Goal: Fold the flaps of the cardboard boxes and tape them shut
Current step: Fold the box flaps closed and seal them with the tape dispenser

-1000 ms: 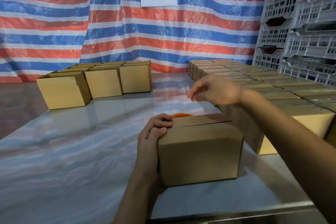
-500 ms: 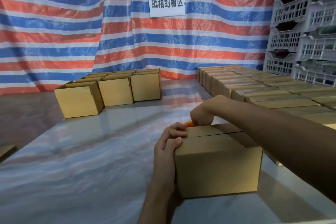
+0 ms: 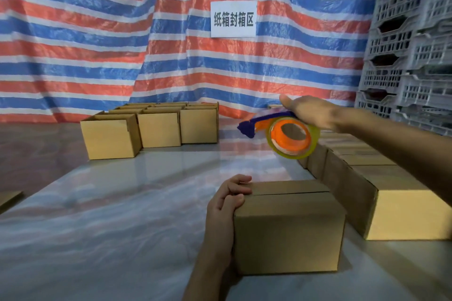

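Only the head view here: the box point(image 3: 288, 225) sits on the counter point(image 3: 122, 215) right up against the left hand point(image 3: 226, 203), flaps folded flat with the seam bare, probably pinned so it won't slide under tape. That hand's fingers curl over the top left edge. The right hand point(image 3: 310, 111), up and beyond, grips the tape dispenser point(image 3: 281, 133), roll hanging underneath.

Right hand point(image 3: 310, 111) now raised, lifting tape dispenser point(image 3: 281, 133) from behind box point(image 3: 288, 225)
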